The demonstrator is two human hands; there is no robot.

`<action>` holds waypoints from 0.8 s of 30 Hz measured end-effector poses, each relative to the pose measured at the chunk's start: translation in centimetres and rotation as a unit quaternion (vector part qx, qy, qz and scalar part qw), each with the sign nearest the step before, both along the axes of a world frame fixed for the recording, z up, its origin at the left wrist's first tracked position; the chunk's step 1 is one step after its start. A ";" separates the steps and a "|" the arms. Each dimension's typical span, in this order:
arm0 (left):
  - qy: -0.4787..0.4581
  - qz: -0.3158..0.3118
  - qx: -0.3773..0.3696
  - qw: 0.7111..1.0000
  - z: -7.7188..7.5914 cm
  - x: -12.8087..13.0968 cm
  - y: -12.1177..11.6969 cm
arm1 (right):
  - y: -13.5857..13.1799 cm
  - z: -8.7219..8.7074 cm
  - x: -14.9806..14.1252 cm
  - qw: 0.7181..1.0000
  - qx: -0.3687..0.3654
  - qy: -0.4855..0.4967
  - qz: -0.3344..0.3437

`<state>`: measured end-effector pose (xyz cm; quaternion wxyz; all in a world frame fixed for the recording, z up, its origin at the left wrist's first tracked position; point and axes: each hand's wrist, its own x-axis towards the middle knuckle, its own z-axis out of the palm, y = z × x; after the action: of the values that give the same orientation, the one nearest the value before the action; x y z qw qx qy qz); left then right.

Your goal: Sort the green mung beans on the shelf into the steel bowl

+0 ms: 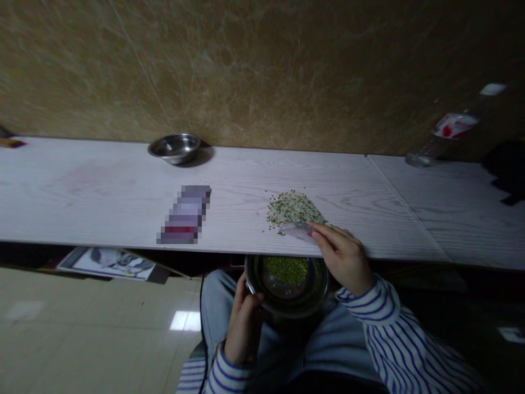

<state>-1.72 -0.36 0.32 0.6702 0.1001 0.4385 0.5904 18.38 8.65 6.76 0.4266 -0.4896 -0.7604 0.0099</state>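
Note:
My left hand (243,320) grips the rim of a steel bowl (287,303) held just below the table's near edge, over my lap. Green mung beans (285,269) lie in the bowl's far side. My right hand (342,253) rests on the table edge, fingers pressed on a pale card or paper piece (298,230) that touches the near side of a pile of green beans (290,208) spread on the white wooden table (102,202).
A second, empty steel bowl (175,148) sits at the table's far edge by the wall. A blurred flat object (185,214) lies left of the beans. A plastic bottle (451,131) lies at the far right, beside a dark item (506,172). Printed sheets (109,262) rest below the table.

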 end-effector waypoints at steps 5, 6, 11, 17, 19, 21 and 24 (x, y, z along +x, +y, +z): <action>-0.002 0.010 -0.002 1.000 0.2 0.0 0.0 | 0.0 -0.1 -0.1 1.000 -0.002 0.005 0.003; 0.000 0.013 -0.002 1.000 0.3 0.0 0.1 | 0.0 -0.1 -0.1 1.000 -0.004 0.007 0.005; -0.001 0.012 -0.006 1.000 0.5 -0.2 0.1 | 0.2 -0.2 -0.9 0.999 -0.016 0.016 0.029; 0.007 0.013 -0.014 1.000 0.9 -0.4 0.1 | -0.3 0.0 -1.6 0.998 -0.013 0.019 0.064; 0.008 0.013 -0.016 1.000 0.8 -0.5 0.2 | -0.8 0.2 -1.7 0.997 -0.016 0.019 0.073; 0.008 0.015 -0.016 1.000 0.6 -0.6 0.2 | -1.3 0.3 -1.7 0.996 -0.018 0.016 0.085; 0.008 0.016 -0.009 1.000 0.3 -0.6 0.2 | -1.6 0.4 -1.5 0.996 -0.016 0.011 0.084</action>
<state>-2.31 -0.17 0.61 0.6582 0.0918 0.4509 0.5959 16.91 7.07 7.21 0.4248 -0.4302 -0.7940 0.0632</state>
